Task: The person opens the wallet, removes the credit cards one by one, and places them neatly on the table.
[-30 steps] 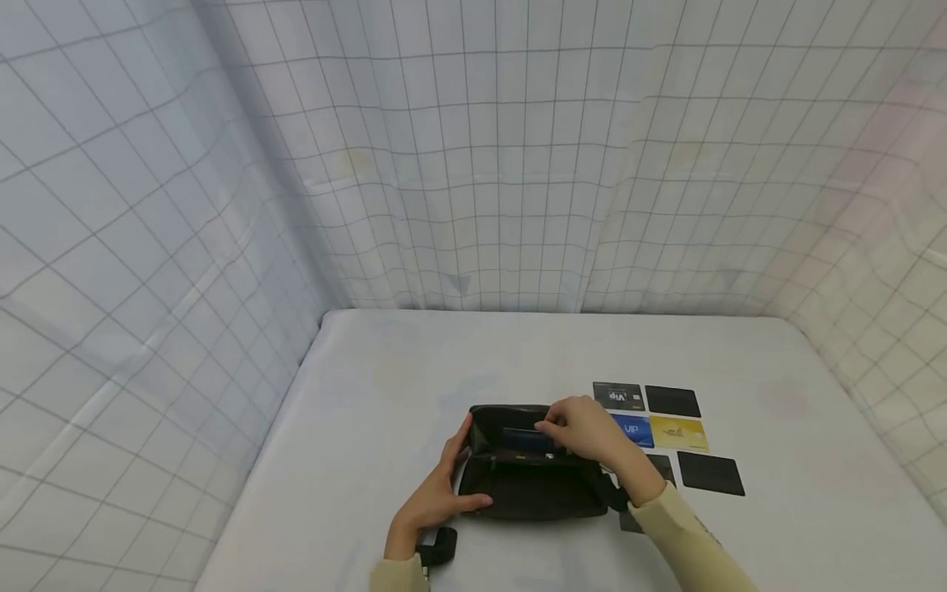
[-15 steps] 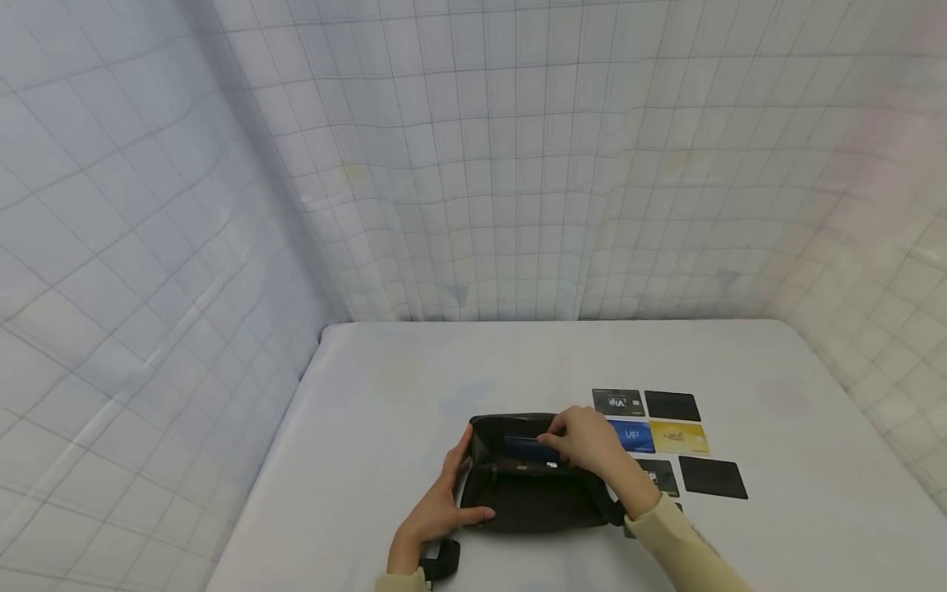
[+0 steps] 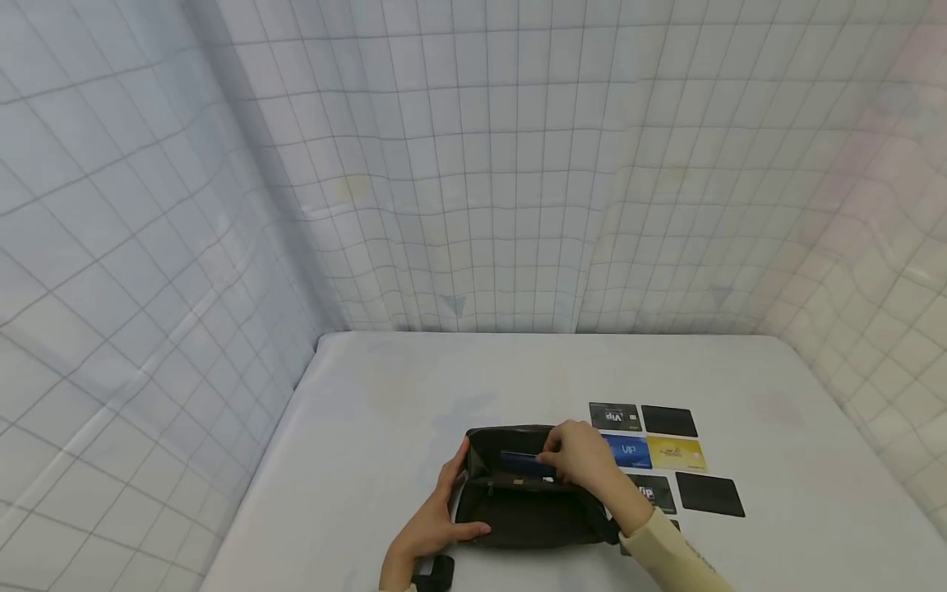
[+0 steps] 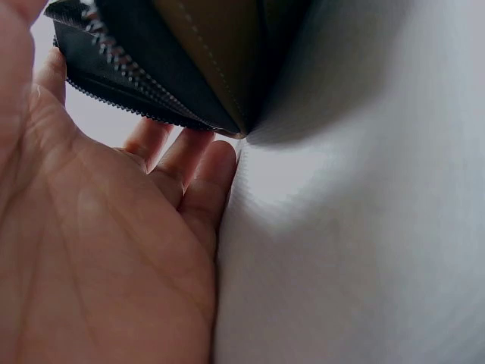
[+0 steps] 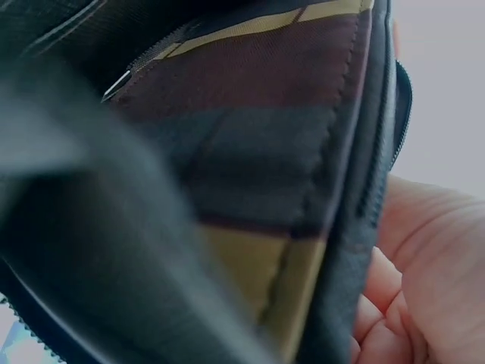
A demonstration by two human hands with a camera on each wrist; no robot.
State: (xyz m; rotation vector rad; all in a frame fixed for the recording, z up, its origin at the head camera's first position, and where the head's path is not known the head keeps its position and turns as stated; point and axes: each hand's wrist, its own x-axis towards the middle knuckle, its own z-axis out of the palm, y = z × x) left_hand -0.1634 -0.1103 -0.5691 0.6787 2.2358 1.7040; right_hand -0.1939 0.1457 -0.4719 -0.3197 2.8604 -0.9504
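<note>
A black zip wallet [image 3: 533, 522] lies spread open near the table's front, its striped cloth lining [image 5: 258, 136] filling much of the right wrist view. My left hand [image 3: 435, 520] holds the wallet's left end, with fingers up at the back corner and the thumb over the front flap. In the left wrist view, the fingertips of that hand [image 4: 114, 197] touch the zipped edge. My right hand [image 3: 586, 460] reaches over the right side and pinches the right end of a dark blue card [image 3: 522, 463] inside the wallet. The card's lower part is hidden.
Several cards lie right of the wallet: a dark Vip card [image 3: 614, 416], a black card [image 3: 669, 420], a blue VIP card [image 3: 627, 451], a yellow card [image 3: 676, 453], a grey Vip card [image 3: 654, 492] and another black card [image 3: 709, 493]. One more is mostly covered by the right arm.
The head view has tilted, so everything sits lower in the picture. Both hands stay at the wallet, and the blue card remains between the right fingers with little visible movement.
</note>
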